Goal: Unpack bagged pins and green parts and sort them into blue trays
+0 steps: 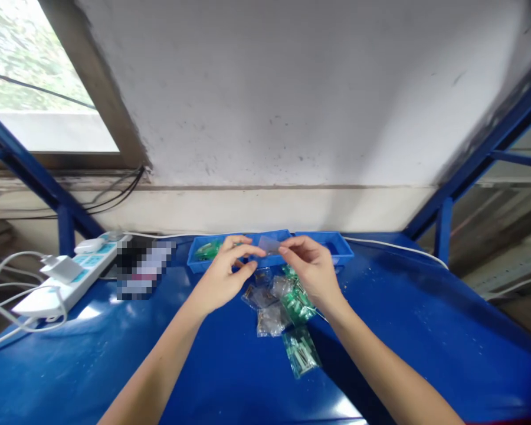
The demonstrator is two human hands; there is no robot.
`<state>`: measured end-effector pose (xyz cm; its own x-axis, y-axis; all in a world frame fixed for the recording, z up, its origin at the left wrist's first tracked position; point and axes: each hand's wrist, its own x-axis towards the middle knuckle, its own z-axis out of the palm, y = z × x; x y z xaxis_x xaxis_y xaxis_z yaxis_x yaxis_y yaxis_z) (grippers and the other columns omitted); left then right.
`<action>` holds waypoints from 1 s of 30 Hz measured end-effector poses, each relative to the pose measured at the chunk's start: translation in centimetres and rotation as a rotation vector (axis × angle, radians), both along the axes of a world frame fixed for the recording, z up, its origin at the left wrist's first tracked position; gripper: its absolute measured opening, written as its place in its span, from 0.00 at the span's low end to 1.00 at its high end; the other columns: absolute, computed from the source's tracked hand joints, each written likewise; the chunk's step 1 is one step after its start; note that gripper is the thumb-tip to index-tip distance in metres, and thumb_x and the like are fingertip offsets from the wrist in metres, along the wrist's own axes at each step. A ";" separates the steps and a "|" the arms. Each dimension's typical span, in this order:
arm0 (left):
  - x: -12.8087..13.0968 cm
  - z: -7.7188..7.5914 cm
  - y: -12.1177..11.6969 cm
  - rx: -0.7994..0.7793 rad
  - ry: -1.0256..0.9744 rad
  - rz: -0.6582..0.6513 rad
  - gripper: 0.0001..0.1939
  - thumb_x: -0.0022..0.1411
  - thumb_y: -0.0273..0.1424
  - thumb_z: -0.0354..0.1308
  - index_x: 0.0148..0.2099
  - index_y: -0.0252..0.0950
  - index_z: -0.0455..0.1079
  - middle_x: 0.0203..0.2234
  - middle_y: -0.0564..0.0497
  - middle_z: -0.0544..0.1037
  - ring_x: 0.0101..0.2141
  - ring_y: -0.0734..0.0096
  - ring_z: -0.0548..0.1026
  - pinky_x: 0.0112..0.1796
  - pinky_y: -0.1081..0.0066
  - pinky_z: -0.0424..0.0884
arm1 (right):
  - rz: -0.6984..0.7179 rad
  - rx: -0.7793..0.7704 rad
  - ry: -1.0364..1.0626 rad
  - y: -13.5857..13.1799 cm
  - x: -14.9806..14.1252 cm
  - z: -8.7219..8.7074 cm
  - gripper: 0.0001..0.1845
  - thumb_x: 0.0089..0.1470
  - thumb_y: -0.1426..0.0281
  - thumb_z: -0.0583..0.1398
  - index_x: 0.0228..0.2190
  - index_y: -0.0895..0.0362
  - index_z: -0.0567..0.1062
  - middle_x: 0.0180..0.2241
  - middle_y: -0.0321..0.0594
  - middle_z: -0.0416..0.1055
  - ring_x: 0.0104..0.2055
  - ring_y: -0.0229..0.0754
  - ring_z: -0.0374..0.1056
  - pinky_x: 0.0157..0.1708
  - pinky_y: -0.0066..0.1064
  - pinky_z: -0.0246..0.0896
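Observation:
My right hand (312,265) pinches a small clear plastic bag (269,244) between thumb and fingertips, above the blue trays. Close to the bag's left side is my left hand (230,271), its thumb and fingers apart; whether a fingertip touches the bag I cannot tell. Below the hands, several clear bags of small parts (271,320) lie in a loose pile. Green-tinted bags (298,304) rest against them, partly behind my right hand. Nearer to me, one green-tinted bag (301,352) shows pale, rod-like pieces inside.
Blue plastic trays (343,255) stand along the back of the blue table (212,378), with green items (207,251) in the left one. A white power strip (48,298) with a plugged-in charger (62,268) and loose cables lies at left, beside a pixelated object (146,271).

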<state>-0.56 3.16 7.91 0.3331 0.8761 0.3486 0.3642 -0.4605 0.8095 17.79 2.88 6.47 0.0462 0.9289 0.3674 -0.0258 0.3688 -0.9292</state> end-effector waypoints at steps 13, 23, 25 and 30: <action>2.3 4.0 3.0 0.474 -0.258 0.275 0.06 0.61 0.25 0.54 0.37 0.37 0.72 0.35 0.51 0.73 0.37 0.71 0.72 0.37 0.72 0.69 | -0.009 0.201 -0.223 3.2 -1.4 5.8 0.07 0.54 0.68 0.57 0.30 0.53 0.75 0.41 0.41 0.64 0.46 0.44 0.63 0.41 0.38 0.62; 0.5 2.8 4.8 0.140 -0.303 0.044 0.11 0.64 0.35 0.51 0.42 0.40 0.74 0.44 0.45 0.69 0.44 0.63 0.69 0.38 0.67 0.68 | -0.023 0.312 -0.360 4.1 -0.8 5.0 0.14 0.56 0.74 0.56 0.41 0.50 0.77 0.34 0.38 0.67 0.32 0.36 0.65 0.32 0.31 0.62; 0.4 2.9 4.8 -0.023 -0.419 0.027 0.14 0.65 0.39 0.49 0.41 0.39 0.74 0.42 0.46 0.72 0.43 0.64 0.71 0.38 0.68 0.68 | -0.067 0.421 -0.419 4.5 -0.8 4.5 0.17 0.55 0.78 0.54 0.42 0.50 0.77 0.38 0.40 0.66 0.35 0.36 0.66 0.33 0.31 0.63; 1.3 2.9 4.4 -0.119 -0.455 0.126 0.05 0.58 0.32 0.59 0.36 0.36 0.72 0.27 0.52 0.76 0.29 0.72 0.73 0.33 0.71 0.70 | -0.072 0.560 -0.473 4.9 -0.7 4.2 0.23 0.52 0.84 0.51 0.40 0.50 0.76 0.42 0.42 0.65 0.40 0.38 0.67 0.31 0.31 0.64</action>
<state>0.74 7.57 10.77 0.0592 0.9424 0.3293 0.0074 -0.3303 0.9438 17.12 7.80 10.71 -0.1811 0.5972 0.7814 0.3736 0.7767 -0.5071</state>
